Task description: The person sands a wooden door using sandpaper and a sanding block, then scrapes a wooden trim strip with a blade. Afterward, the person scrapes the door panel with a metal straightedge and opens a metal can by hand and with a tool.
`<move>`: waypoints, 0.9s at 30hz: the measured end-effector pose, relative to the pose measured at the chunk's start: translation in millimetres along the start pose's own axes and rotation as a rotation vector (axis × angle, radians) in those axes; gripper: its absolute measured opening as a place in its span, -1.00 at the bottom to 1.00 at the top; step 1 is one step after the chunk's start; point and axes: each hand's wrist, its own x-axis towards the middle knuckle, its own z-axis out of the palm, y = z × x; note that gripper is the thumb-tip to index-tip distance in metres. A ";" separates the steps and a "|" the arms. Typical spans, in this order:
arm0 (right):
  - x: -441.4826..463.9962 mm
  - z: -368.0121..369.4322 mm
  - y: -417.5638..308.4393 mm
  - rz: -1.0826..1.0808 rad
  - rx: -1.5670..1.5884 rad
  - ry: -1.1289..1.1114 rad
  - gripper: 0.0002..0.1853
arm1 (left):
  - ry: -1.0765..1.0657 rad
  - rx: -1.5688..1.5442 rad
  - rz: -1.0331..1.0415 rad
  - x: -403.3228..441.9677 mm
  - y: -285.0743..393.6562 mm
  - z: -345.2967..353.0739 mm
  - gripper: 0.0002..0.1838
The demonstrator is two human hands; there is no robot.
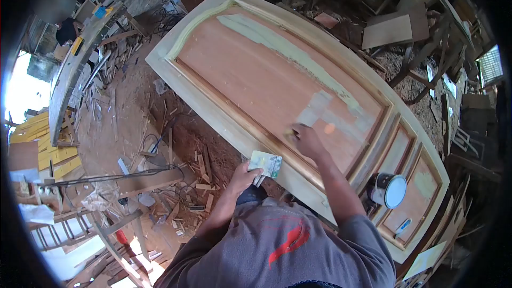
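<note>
A large wooden door [250, 82] with recessed panels lies in front of me, pale green filler smeared along its upper molding and across the main panel. My left hand [242, 177] is closed around a small flat board [265, 164] with whitish and green smears, held just off the door's near edge. Over the main panel, near the lower molding, my right hand [308, 141] is closed on a small yellowish thing whose kind I cannot make out. A grey patch of filler [316, 106] lies just beyond that hand.
A can [388, 190] stands on the door at right, with a blue-and-white tool [403, 226] near it. Wood scraps [205, 168] litter the dirt floor. A long bench [80, 69] is at left, a person [66, 31] beside it. Boards [388, 31] lean behind.
</note>
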 end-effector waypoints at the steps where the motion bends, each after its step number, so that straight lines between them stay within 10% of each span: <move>1: 40.3 18.5 -21.2 -0.040 -0.005 0.004 -0.69 | 0.013 0.018 0.017 7.2 12.6 -11.4 -0.68; 12: 346.5 167.4 -43.4 -0.337 -0.377 0.198 -0.68 | 0.187 0.028 -0.004 37.1 51.7 -182.1 -0.63; 14: 326.7 139.9 -33.0 -0.007 -0.461 -0.381 -0.70 | 0.188 -0.019 -0.051 49.3 52.5 -201.8 -0.64; 16: 287.7 123.2 -7.7 -0.158 -0.457 -0.819 -0.74 | 0.202 -0.054 -0.046 63.3 56.0 -211.3 -0.64; 19: 257.7 83.0 -31.0 -0.058 -0.315 -0.954 -0.73 | 0.100 -0.092 -0.084 83.8 69.4 -218.5 -0.65; 24: 267.8 77.9 -2.1 -0.003 -0.400 0.301 -0.65 | 0.007 -0.107 -0.114 115.1 98.0 -200.9 -0.66; 27: 217.9 97.2 18.1 0.146 -0.550 -0.427 -0.67 | -0.075 -0.087 -0.103 132.5 108.6 -197.1 -0.66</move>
